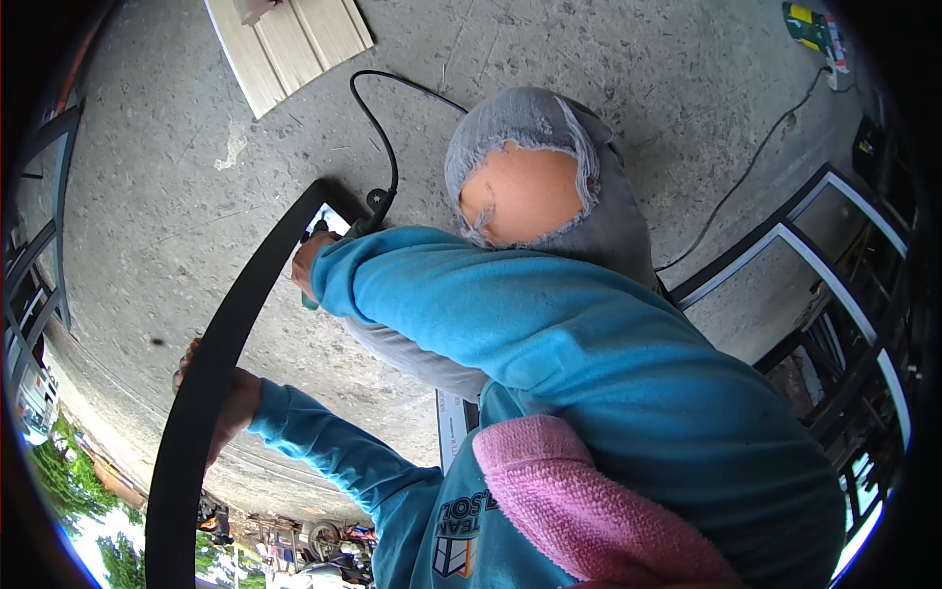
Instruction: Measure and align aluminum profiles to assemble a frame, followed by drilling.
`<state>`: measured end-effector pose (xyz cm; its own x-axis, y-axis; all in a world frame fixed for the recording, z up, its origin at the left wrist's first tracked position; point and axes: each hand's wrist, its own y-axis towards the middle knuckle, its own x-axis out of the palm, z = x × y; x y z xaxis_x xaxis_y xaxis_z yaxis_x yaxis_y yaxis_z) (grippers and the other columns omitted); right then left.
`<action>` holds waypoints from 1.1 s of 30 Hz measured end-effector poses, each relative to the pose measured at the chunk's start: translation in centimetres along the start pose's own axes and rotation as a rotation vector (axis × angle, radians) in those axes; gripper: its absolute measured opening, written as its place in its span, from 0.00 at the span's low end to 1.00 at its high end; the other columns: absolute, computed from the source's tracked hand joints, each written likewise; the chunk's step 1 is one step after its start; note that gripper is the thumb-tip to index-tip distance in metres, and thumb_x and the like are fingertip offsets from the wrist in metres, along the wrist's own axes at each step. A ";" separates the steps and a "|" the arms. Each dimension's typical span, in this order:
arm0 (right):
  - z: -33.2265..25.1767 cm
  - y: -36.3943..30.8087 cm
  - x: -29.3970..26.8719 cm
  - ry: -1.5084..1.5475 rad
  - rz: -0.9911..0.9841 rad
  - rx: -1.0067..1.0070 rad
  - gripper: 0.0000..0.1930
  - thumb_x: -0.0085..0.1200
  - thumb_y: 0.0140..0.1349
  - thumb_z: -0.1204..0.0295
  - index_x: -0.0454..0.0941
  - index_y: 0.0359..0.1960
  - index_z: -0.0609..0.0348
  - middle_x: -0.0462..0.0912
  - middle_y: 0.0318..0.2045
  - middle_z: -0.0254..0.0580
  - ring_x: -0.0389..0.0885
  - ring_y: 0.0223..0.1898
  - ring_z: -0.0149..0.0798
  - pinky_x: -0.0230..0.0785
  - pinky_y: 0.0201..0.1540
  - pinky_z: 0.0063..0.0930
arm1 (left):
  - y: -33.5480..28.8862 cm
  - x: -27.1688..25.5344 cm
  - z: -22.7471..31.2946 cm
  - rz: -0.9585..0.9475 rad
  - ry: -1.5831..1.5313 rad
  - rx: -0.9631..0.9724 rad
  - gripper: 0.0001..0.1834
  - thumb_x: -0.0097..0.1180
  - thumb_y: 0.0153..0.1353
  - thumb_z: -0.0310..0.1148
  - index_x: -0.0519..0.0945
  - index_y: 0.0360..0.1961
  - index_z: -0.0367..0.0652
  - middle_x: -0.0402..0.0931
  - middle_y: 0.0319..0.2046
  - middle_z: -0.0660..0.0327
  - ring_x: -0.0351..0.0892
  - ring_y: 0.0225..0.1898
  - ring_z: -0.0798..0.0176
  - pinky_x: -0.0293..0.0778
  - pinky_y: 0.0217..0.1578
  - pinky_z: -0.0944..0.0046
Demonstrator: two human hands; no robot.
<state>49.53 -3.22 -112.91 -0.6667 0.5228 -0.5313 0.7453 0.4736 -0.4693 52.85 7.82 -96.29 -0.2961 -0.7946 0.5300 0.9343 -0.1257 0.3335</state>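
A long black bar (pixel 208 378) of what looks like a frame runs from the lower left up to a corner near the middle. My left hand (pixel 234 410) is wrapped round this bar, with its fingertips showing on the far side. Close to the upper corner, my right hand (pixel 306 267) is closed on a dark green corded power tool (pixel 361 228). Hand and sleeve hide most of the tool, so its exact kind cannot be made out. A black cord (pixel 393 162) loops up from it and passes behind my bent knee (pixel 525 191) in torn grey trousers.
A beige grooved panel (pixel 294 44) lies on the concrete floor (pixel 235 147) at the top. Black frames (pixel 834 211) stand at the right, others (pixel 59 226) at the left. A thin cable (pixel 746 182) crosses the floor near a green and yellow container (pixel 807 27).
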 end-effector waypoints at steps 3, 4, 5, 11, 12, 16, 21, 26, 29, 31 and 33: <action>3.3 2.8 2.5 -0.169 0.244 0.223 0.13 0.60 0.37 0.54 0.80 0.19 0.48 0.82 0.27 0.38 0.80 0.29 0.43 0.70 0.28 0.44 | 1.3 3.0 -4.5 0.026 0.012 -0.033 0.57 0.30 0.38 0.82 0.78 0.34 0.31 0.76 0.30 0.44 0.76 0.38 0.41 0.68 0.46 0.41; 3.6 4.3 3.4 -0.162 0.247 0.233 0.13 0.60 0.37 0.54 0.80 0.19 0.48 0.82 0.27 0.38 0.80 0.29 0.43 0.70 0.28 0.44 | 1.5 3.6 -4.9 0.090 0.015 -0.015 0.57 0.29 0.38 0.82 0.79 0.33 0.31 0.76 0.29 0.44 0.76 0.37 0.41 0.69 0.45 0.41; 4.4 6.0 3.9 0.090 0.282 -0.204 0.14 0.59 0.40 0.54 0.78 0.19 0.50 0.80 0.26 0.40 0.78 0.27 0.44 0.68 0.27 0.45 | 1.7 3.8 -5.2 0.081 0.012 -0.021 0.57 0.29 0.38 0.82 0.79 0.33 0.31 0.76 0.29 0.44 0.76 0.37 0.41 0.69 0.45 0.41; 9.9 10.3 4.3 0.825 0.276 -1.536 0.17 0.54 0.48 0.53 0.72 0.21 0.56 0.73 0.21 0.45 0.71 0.21 0.49 0.62 0.22 0.46 | 2.8 4.4 -7.4 0.242 0.216 0.055 0.58 0.26 0.38 0.83 0.79 0.29 0.31 0.76 0.26 0.44 0.78 0.31 0.42 0.73 0.40 0.42; 5.4 12.3 6.9 0.881 0.175 -1.620 0.17 0.54 0.48 0.53 0.72 0.21 0.56 0.73 0.21 0.45 0.71 0.21 0.49 0.62 0.22 0.46 | 1.6 2.2 -4.2 0.297 0.311 0.092 0.57 0.27 0.38 0.83 0.79 0.29 0.31 0.76 0.25 0.44 0.78 0.31 0.42 0.73 0.40 0.43; 5.3 11.9 5.5 0.888 0.031 -1.712 0.16 0.55 0.47 0.54 0.71 0.22 0.55 0.72 0.22 0.45 0.70 0.21 0.49 0.62 0.23 0.46 | 1.5 2.8 -3.9 0.395 0.315 0.136 0.56 0.30 0.38 0.83 0.80 0.29 0.32 0.76 0.24 0.45 0.78 0.30 0.43 0.73 0.39 0.43; 12.0 7.9 1.3 0.847 -0.041 -1.719 0.16 0.56 0.46 0.55 0.71 0.24 0.54 0.70 0.22 0.45 0.69 0.21 0.50 0.61 0.23 0.46 | 3.1 5.9 -8.8 0.384 0.302 0.104 0.53 0.32 0.37 0.83 0.80 0.29 0.38 0.76 0.22 0.47 0.78 0.28 0.43 0.74 0.36 0.41; 9.0 7.5 0.3 0.739 -0.345 -1.629 0.16 0.57 0.45 0.55 0.71 0.27 0.53 0.70 0.26 0.45 0.69 0.25 0.50 0.61 0.26 0.47 | 2.9 3.9 -6.1 0.483 0.260 0.159 0.50 0.33 0.37 0.83 0.80 0.26 0.42 0.76 0.20 0.49 0.78 0.26 0.44 0.74 0.34 0.42; 3.9 0.4 -1.5 0.252 -0.605 -1.008 0.20 0.59 0.44 0.53 0.73 0.35 0.49 0.72 0.36 0.43 0.71 0.34 0.48 0.63 0.35 0.49 | 2.1 4.3 -5.3 0.539 0.362 0.229 0.48 0.38 0.37 0.82 0.79 0.27 0.43 0.75 0.21 0.50 0.78 0.26 0.44 0.75 0.34 0.42; 3.8 -3.1 -5.3 -0.072 -0.689 -0.562 0.23 0.60 0.43 0.52 0.75 0.41 0.47 0.74 0.43 0.41 0.72 0.41 0.47 0.65 0.40 0.50 | 1.6 5.9 -5.6 0.458 0.275 0.153 0.40 0.55 0.38 0.72 0.75 0.46 0.56 0.70 0.52 0.68 0.69 0.53 0.60 0.62 0.56 0.52; 5.2 -4.8 -10.8 -0.386 -0.708 -0.086 0.27 0.61 0.43 0.51 0.77 0.46 0.44 0.76 0.49 0.40 0.74 0.47 0.45 0.66 0.46 0.51 | 1.9 6.8 -7.1 0.445 0.208 0.120 0.39 0.56 0.38 0.72 0.77 0.43 0.52 0.74 0.46 0.60 0.75 0.45 0.55 0.69 0.50 0.52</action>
<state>53.17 -14.82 -108.64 -0.9193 -0.1954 -0.3417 0.1335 0.6617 -0.7378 54.06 -2.04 -97.60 0.1828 -0.8586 0.4790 0.9281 0.3114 0.2039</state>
